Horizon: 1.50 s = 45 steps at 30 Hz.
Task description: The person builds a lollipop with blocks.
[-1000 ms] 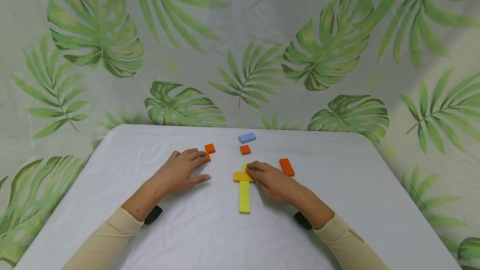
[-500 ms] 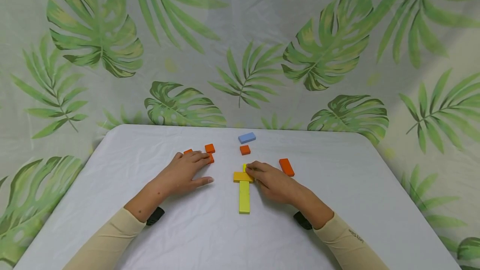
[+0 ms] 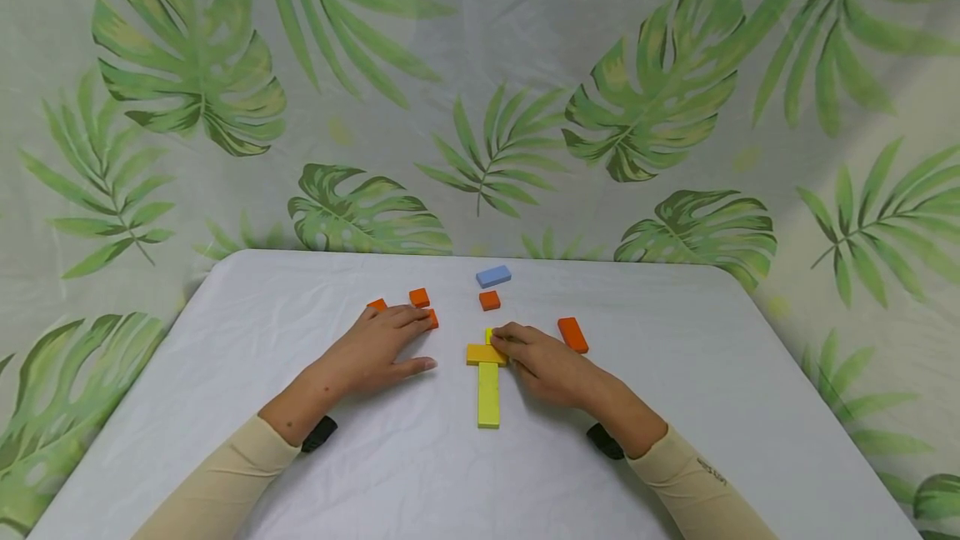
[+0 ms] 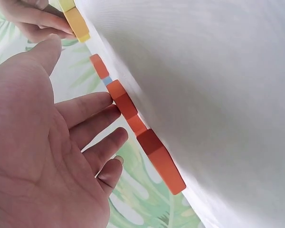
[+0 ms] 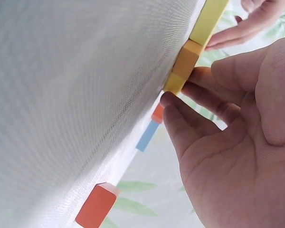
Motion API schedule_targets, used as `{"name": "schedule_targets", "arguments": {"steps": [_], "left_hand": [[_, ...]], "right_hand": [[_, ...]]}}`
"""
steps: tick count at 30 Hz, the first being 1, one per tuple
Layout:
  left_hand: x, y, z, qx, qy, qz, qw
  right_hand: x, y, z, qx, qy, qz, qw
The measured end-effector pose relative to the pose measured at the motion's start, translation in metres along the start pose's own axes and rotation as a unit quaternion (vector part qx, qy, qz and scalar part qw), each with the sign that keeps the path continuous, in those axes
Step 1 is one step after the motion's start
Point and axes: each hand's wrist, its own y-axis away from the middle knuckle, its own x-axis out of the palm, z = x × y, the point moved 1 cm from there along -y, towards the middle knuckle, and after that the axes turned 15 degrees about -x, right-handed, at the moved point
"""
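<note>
My left hand (image 3: 378,348) has its fingers extended, with the fingertips at a small orange block (image 3: 432,319); in the left wrist view they meet this orange block (image 4: 123,99) along its side. The thumb points away, apart from the blocks. My right hand (image 3: 551,365) bends its fingers around a small yellow block (image 3: 489,335), fingertips at its far end in the right wrist view. That yellow block (image 5: 173,83) lies against an amber block (image 3: 482,354) set crosswise. A long yellow-green block (image 3: 488,394) runs from the amber one toward me, forming a cross shape.
Two more orange blocks lie by my left hand: one beyond the fingers (image 3: 419,297), another partly hidden behind the knuckles (image 3: 377,304). Farther back are a small orange block (image 3: 490,301) and a blue block (image 3: 493,277). A long orange-red block (image 3: 573,335) lies right of my right hand.
My left hand has slid to the right, and the small orange block at its fingertips has moved right with it, uncovering another orange block behind the knuckles. My right hand has stayed still.
</note>
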Motion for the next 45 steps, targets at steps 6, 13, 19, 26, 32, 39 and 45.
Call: {"name": "schedule_targets", "arguments": {"steps": [6,13,19,26,32,39,45], "left_hand": [[0.002,-0.003,-0.005,0.006,0.004,0.001,1.0],[0.002,-0.007,-0.012,0.01,0.012,0.015,0.9998],[0.003,-0.01,-0.018,0.017,0.017,0.021,0.9995],[0.004,-0.013,-0.025,0.026,0.011,0.022,0.9994],[0.006,-0.015,-0.031,0.027,0.007,0.032,0.9991],[0.007,-0.017,-0.038,0.037,0.016,0.034,0.9986],[0.009,-0.018,-0.043,0.04,0.014,0.039,0.9984]], "right_hand": [[-0.001,0.0,0.0,0.0,-0.001,0.001,1.0],[-0.003,-0.001,0.001,0.001,-0.009,0.002,1.0],[-0.001,0.0,0.0,0.0,-0.007,0.001,1.0],[-0.001,-0.001,0.0,0.0,-0.003,0.001,1.0],[-0.001,0.0,0.0,0.0,-0.004,0.0,1.0],[0.0,0.0,-0.001,-0.006,-0.006,-0.002,1.0],[0.0,0.0,-0.002,-0.006,-0.002,-0.002,1.0]]}}
